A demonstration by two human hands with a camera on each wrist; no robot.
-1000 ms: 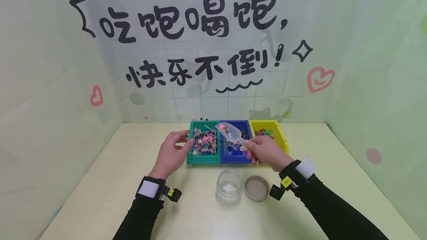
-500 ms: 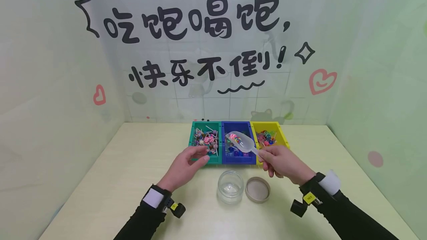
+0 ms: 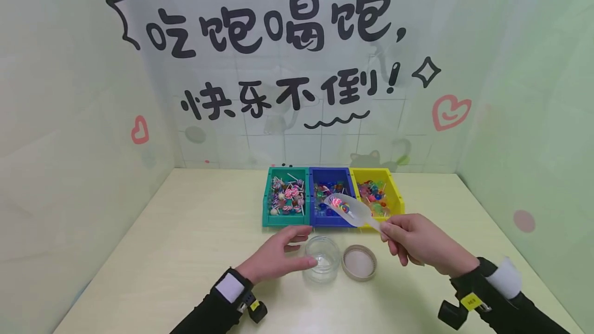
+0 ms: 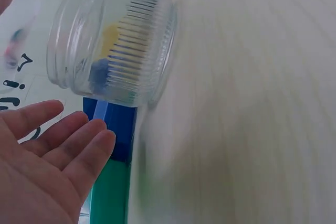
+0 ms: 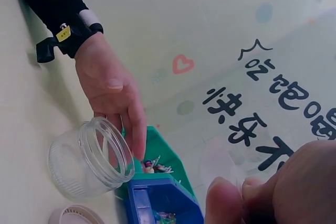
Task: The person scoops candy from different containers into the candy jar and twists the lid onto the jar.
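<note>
My right hand (image 3: 427, 244) pinches the handle of a translucent scoop (image 3: 364, 214), held above the front of the blue and yellow bins. Small bright striped candy-like pieces (image 3: 340, 204) lie in the scoop. Beside an uncapped clear glass jar (image 3: 327, 264), my left hand (image 3: 278, 257) spreads its fingers and thumb. In the left wrist view a gap shows between those fingers and the upright jar (image 4: 113, 45), whose lower wall is ribbed. The right wrist view shows the jar's mouth without a cover; most of the scoop is hidden there.
Behind the jar, green (image 3: 285, 221), blue (image 3: 330, 222) and yellow (image 3: 395, 200) bins stand joined in a row. Mini lollipops (image 3: 287, 195) fill the green one; the others hold small colourful pieces. A round lid (image 3: 359, 263) lies just right of the jar.
My left hand has come from the green bin's side toward the viewer and right, to the jar. My right hand has drawn the loaded scoop right and nearer.
</note>
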